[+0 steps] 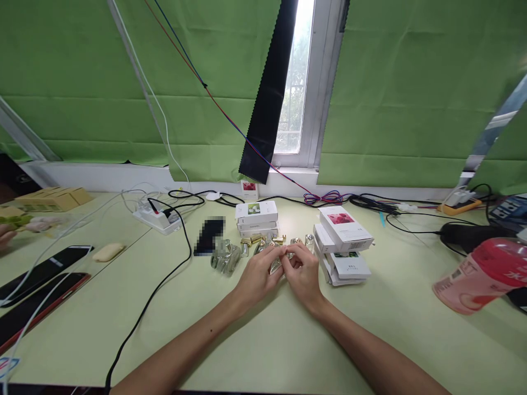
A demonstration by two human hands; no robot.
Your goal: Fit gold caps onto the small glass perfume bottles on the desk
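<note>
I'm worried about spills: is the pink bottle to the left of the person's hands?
No, the pink bottle is off to the right, beyond the right hand and the stacked white boxes.

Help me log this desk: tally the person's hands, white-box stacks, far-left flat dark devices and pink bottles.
Hands: 2 (left hand, right hand)
White-box stacks: 2 (left stack, right stack)
Flat dark devices: 2 (farther device, nearer device)
Pink bottles: 1
Total: 7

Open table (403, 280) between white boxes (349, 233) and pink bottle (473, 280); black cable (144, 314) crosses the left side
</note>
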